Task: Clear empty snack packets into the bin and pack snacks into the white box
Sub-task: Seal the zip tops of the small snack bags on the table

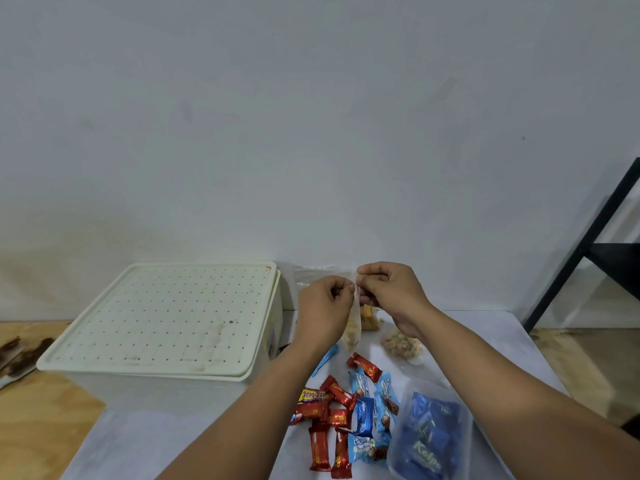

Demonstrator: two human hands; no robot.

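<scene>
I had both hands raised together, left hand [323, 299] and right hand [391, 289] pinching the clear snack bag [354, 323] by its top; the lidded white box [166, 323] sat at nine o'clock.

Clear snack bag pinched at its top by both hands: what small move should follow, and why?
Probably set the clear snack bag down and lift the lid off the white box. The left hand and right hand both pinch the bag's top, it visibly holds snacks, and the box is closed, so nothing can go in yet.
</scene>
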